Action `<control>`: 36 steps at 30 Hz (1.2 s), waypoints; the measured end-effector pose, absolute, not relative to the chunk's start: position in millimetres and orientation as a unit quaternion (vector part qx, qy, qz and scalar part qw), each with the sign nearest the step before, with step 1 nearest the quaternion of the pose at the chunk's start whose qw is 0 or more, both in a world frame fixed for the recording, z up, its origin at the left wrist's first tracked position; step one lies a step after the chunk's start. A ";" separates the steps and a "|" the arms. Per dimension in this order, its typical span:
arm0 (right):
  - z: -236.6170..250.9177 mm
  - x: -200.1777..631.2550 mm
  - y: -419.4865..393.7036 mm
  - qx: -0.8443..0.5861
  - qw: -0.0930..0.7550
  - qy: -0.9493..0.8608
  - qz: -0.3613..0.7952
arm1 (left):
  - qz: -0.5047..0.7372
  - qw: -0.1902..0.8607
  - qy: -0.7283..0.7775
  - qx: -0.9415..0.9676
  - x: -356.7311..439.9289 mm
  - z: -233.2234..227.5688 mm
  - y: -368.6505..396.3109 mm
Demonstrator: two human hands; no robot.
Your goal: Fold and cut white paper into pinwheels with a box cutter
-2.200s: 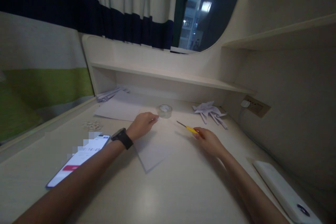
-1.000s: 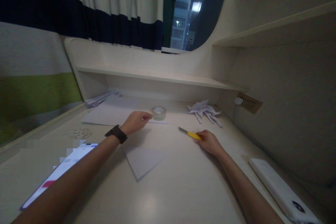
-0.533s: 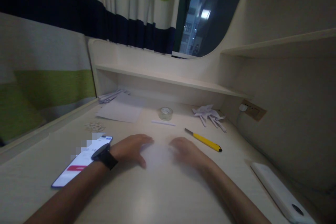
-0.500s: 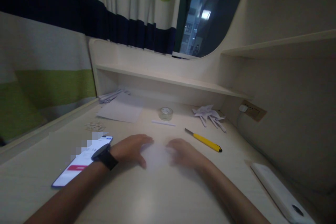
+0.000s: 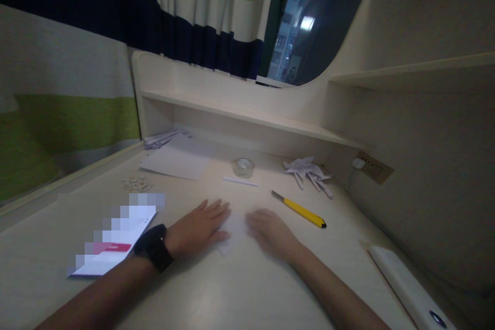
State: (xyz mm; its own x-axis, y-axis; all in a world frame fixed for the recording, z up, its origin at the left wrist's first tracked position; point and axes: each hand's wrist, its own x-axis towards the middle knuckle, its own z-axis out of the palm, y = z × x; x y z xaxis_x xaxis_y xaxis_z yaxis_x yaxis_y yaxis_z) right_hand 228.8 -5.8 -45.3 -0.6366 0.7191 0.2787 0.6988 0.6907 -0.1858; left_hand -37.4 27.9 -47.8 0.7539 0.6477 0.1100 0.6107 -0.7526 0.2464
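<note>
A small piece of white paper (image 5: 233, 232) lies on the desk between my hands; its outline is blurred. My left hand (image 5: 201, 229), with a dark watch (image 5: 154, 247) on the wrist, rests palm down with fingers stretched out. Its fingertips and thumb reach the paper's left side. On the other side, my right hand (image 5: 270, 232) is low at the paper's right edge, its fingers smeared by motion. Beyond the hands lie a white paper stick (image 5: 240, 182) and a roll of clear tape (image 5: 243, 168). A yellow utility knife (image 5: 303, 212) sits to the right of my right hand.
At the back left are paper sheets (image 5: 176, 157) and small pale pieces (image 5: 138, 184). A phone (image 5: 116, 247) lies beside my left wrist. Folded paper pinwheels (image 5: 307, 169) stand back right, near a wall socket (image 5: 373, 167). A white device (image 5: 410, 289) lies front right.
My left hand has flattened, its fingers now laid out over the paper's left side. My right hand stays at the right edge, still blurred. The view has shifted slightly.
</note>
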 end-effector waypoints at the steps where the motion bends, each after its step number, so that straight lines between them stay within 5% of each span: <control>1: -45.1 224.7 -9.5 -0.395 0.166 -0.903 0.023 | 0.098 0.087 0.339 0.932 -34.3 -52.0 23.8; 13: -44.7 195.8 -26.9 -0.439 0.079 -0.891 0.080 | 0.120 0.030 0.376 0.918 -38.3 -60.0 7.4; 30: -34.3 245.1 -39.2 -0.488 0.076 -0.868 0.040 | 0.112 0.050 0.473 0.873 -65.6 -37.0 -9.9; 36: -28.3 212.2 -26.0 -0.460 0.104 -0.882 0.005 | 0.111 0.022 0.376 0.920 -29.6 -47.0 2.8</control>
